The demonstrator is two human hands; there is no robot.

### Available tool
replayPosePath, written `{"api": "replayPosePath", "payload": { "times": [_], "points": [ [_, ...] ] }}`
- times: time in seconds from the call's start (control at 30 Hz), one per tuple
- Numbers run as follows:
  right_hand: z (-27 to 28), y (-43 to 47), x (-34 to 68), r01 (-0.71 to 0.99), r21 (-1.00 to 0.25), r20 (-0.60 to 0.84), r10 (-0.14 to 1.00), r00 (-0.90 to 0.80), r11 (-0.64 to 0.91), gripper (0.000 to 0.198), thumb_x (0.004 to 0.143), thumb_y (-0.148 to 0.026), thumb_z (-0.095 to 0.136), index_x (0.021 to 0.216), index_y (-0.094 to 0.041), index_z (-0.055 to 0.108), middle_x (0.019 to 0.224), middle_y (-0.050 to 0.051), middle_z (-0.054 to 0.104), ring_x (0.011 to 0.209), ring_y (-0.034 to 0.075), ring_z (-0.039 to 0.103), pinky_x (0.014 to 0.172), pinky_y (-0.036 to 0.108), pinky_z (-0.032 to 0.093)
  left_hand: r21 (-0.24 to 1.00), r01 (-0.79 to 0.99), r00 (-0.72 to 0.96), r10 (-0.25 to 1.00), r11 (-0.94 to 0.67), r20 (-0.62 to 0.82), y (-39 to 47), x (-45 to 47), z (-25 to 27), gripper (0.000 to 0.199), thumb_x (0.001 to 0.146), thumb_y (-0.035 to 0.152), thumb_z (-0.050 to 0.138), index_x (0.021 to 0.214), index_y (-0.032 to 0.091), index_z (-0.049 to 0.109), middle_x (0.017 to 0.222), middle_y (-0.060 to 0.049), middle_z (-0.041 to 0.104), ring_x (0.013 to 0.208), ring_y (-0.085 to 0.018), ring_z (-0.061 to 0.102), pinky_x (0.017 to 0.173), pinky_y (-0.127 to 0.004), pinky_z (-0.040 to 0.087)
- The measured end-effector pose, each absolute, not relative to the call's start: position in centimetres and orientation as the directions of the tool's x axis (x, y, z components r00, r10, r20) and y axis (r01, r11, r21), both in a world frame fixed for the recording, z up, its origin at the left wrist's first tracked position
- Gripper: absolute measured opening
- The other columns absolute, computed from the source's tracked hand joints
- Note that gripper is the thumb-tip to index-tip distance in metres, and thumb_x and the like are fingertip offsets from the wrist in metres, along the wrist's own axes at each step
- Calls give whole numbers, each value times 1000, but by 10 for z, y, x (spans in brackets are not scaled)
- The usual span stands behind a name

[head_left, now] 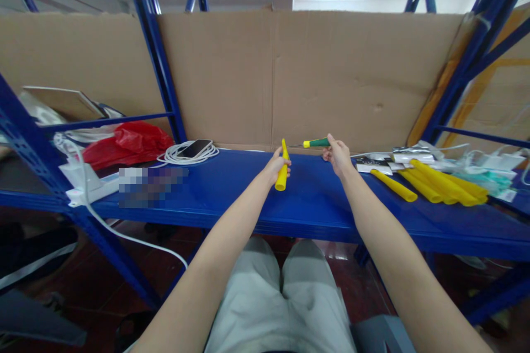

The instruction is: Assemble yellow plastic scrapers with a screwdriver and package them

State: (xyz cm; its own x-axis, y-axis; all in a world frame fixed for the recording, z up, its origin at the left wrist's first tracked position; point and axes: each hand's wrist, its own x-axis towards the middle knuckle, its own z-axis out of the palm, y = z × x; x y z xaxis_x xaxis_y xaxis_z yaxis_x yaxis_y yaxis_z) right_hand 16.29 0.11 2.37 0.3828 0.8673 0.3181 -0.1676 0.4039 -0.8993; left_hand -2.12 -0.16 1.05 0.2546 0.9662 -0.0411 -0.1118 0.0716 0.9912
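Observation:
My left hand [274, 167] is closed around a yellow tapered tube [281, 178], held nearly upright with its wider end down, above the blue shelf. In my right hand [338, 155] is a screwdriver [318, 143] with a green and yellow handle. Its thin shaft points left at the upper part of the tube; whether the tip touches the tube or goes into it I cannot tell. More yellow tubes [445, 183] lie in a group on the shelf to the right, and a single tube [394, 185] lies beside them.
A coiled white cable [176, 153] with a phone [197, 148] on it lies at the back left, near a red plastic bag [128, 143]. White chargers and packets [414, 155] sit at the right. Brown cardboard [331, 77] stands behind the blue shelf [232, 198]; blue posts [155, 49] flank it.

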Motion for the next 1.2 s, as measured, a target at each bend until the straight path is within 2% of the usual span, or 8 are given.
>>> {"api": "replayPosePath", "payload": {
  "times": [0.17,0.33,0.53,0.63,0.83,1.0,1.2],
  "points": [
    [23,0,166,-125,-905,313,835,452,407,32,79,-47,63,74,-20,45,43,-8,48,29,4,36,28,15,28,996,-42,265,962,76,-62,-9,-18,12,81,74,-1,42,143,35,18,67,4,46,41,-6,40,42,-17,34],
    [24,-5,165,-129,-918,281,844,457,375,35,78,-52,61,73,-19,52,40,-7,45,29,4,34,27,15,24,997,-35,255,965,67,-56,-10,-18,12,81,74,-2,42,142,34,19,68,4,46,42,-6,41,41,-17,34],
    [27,-5,168,-311,-906,153,909,388,286,29,87,-47,52,78,-20,51,46,-5,54,31,5,40,32,15,32,997,-37,249,967,71,-60,-8,-18,11,77,73,-1,43,140,34,25,68,4,47,42,-6,41,42,-18,34],
    [28,-5,169,-347,-897,164,934,316,275,26,88,-43,51,77,-21,46,51,-5,58,35,6,44,38,16,38,996,-48,246,968,70,-56,-6,-18,11,79,73,1,45,141,35,23,69,4,47,42,-6,41,42,-17,35],
    [27,-5,165,-295,-884,259,905,338,363,32,85,-44,56,69,-21,42,44,-7,50,33,5,39,35,15,34,996,-52,246,967,72,-57,-8,-18,11,80,72,-1,43,141,34,22,66,4,47,41,-6,41,41,-17,34],
    [25,-2,164,-204,-906,245,852,463,372,40,77,-52,63,66,-22,39,38,-9,43,30,5,37,29,15,29,997,-35,242,968,73,-63,-8,-18,10,78,73,0,44,141,33,24,65,4,48,42,-7,42,42,-17,35],
    [24,-3,162,-194,-917,218,845,488,348,36,81,-48,60,68,-21,41,37,-8,44,28,5,36,27,14,27,996,-43,242,968,82,-69,-8,-17,11,79,74,0,44,142,33,21,65,4,48,42,-7,42,43,-18,36]
  ]
}}
